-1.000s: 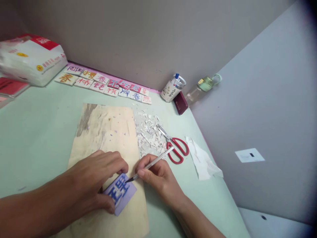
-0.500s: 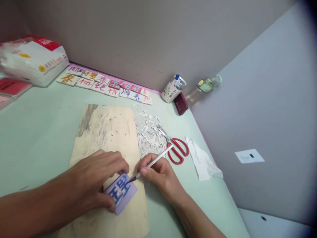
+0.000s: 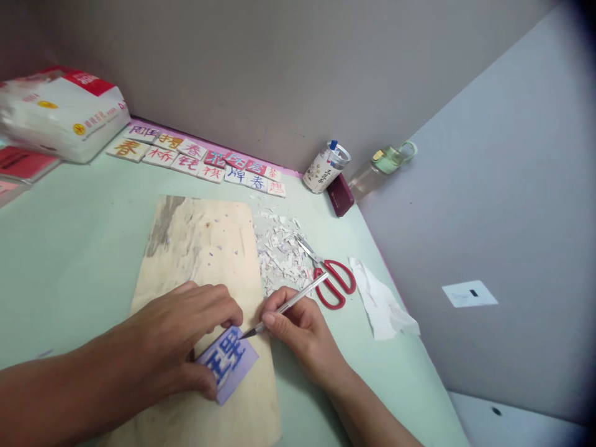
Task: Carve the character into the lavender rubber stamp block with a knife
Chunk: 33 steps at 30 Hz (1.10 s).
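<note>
A purple rubber carving block [image 3: 239,371] with a dark blue Chinese character lies tilted on the wooden board [image 3: 223,242]. Thumb and fingers of my left hand [image 3: 186,338] grip it by its left and upper edges. Between the thumb and fingers of my right hand [image 3: 298,326] is a silver craft knife [image 3: 298,298], held like a pen. Its dark blade tip meets the block's upper right part, beside the character's strokes. Pale cut-away patches show around those strokes. My left palm hides part of the board.
White shavings [image 3: 282,251] lie right of the board, near red-handled scissors [image 3: 330,279] and a crumpled tissue [image 3: 382,304]. Several carved character blocks [image 3: 200,158] line the wall. A can [image 3: 326,167], dark red box [image 3: 341,197], bottle [image 3: 372,174] and tissue pack [image 3: 65,115] stand at the back.
The craft knife's tip has shifted slightly up and to the right on the block, along with my right hand. My left hand and the block have barely moved.
</note>
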{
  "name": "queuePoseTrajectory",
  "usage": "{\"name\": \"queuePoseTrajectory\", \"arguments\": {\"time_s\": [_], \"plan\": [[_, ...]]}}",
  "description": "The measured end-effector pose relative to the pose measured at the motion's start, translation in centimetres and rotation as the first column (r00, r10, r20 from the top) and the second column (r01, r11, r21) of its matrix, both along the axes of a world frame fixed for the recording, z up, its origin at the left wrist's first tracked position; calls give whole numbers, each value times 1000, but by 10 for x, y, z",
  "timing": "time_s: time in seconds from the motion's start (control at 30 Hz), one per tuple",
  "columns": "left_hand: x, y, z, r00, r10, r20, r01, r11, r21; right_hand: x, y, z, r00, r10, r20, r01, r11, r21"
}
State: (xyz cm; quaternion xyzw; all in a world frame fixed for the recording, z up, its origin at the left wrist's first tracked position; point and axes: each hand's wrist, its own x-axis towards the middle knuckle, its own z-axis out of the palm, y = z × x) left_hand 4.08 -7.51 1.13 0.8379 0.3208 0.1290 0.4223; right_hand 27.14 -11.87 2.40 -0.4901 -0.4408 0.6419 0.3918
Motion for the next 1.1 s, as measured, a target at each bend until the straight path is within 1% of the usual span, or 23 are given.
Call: {"name": "queuePoseTrajectory", "arguments": {"time_s": [0.13, 0.27, 0.4, 0.47, 0.63, 0.77, 0.9, 1.1], "plan": [[0, 1, 1, 999, -25, -32, 23, 999, -45, -1, -1, -1, 1000, 12, 13, -12, 1000, -12], [0, 2, 2, 999, -26, -25, 25, 998, -50, 0, -1, 0, 1000, 21, 12, -20, 1000, -6], [0, 4, 4, 994, -67, -85, 59, 994, -92, 1, -1, 0, 998, 64, -5, -64, 998, -4], [0, 5, 5, 993, -72, -94, 63, 993, -100, 1, -1, 0, 999, 51, -7, -51, 999, -2], [1, 1, 7, 998, -23, -67, 17, 996, -93, -1, -1, 0, 1000, -5, -2, 5, 1000, 24], [2, 0, 13, 996, 18, -88, -28, 993, -114, -3, -2, 0, 1000, -19, 13, 19, 999, 27], [2, 4, 12, 994, -44, -103, 31, 992, -119, -3, -3, 0, 999, -5, 44, 3, 999, 37], [0, 3, 8, 994, -51, -100, 40, 993, -113, 3, 0, -2, 999, 54, 0, -54, 998, 17]]}}
